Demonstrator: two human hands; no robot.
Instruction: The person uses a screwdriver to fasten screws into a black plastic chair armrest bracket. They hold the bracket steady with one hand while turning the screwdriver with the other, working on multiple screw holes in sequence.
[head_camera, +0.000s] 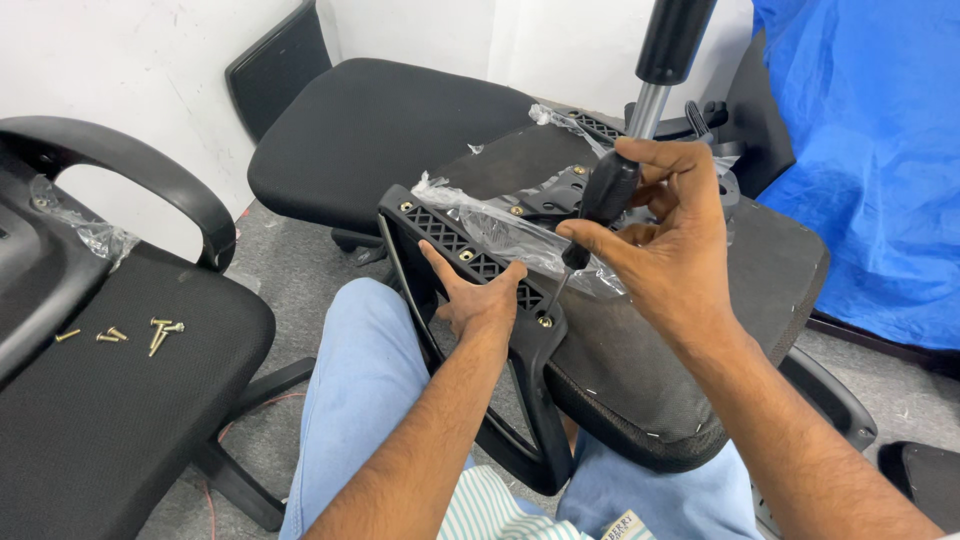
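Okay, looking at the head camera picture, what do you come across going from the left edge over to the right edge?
Loose brass screws on the left chair's seat → left hand pressing the black armrest bracket → screwdriver → right hand gripping it → blue tarp.

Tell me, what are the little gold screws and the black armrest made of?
The screws look like metal with a shiny brass-coloured coat: they glint on the chair seat. The armrest looks like hard black plastic, smooth with a moulded criss-cross grid. The left hand steadies it while the right hand holds a screwdriver.
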